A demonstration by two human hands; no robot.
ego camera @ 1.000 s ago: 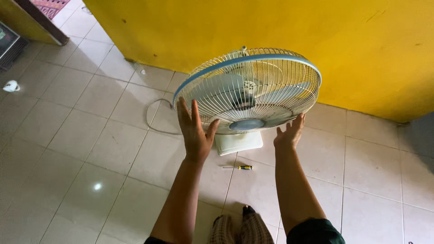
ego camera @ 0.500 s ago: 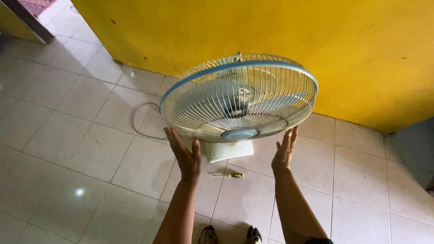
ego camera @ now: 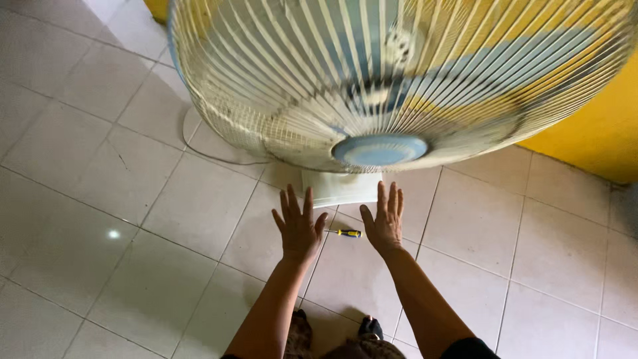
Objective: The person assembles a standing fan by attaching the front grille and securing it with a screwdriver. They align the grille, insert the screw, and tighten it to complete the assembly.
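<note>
At twelve o'clock above both hands, the fan (ego camera: 399, 86) tilts its grille toward the camera on its white base (ego camera: 340, 189). The left hand (ego camera: 298, 229) and right hand (ego camera: 384, 225) hover spread and empty beneath it, the screwdriver (ego camera: 347, 233) on the floor (ego camera: 133, 199) between them.

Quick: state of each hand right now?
Left hand: open, fingers spread, holding nothing, below the fan guard.
Right hand: open, empty, near the fan base.

Bright, even daylight. Small glare spot on floor tiles (ego camera: 114, 234) at left. Soft shadow under fan base (ego camera: 341, 188) and feet. Fan grille (ego camera: 399, 73) close to lens, motion-blurred (blades smeared). Mild wide-angle stretch at edges.
</note>
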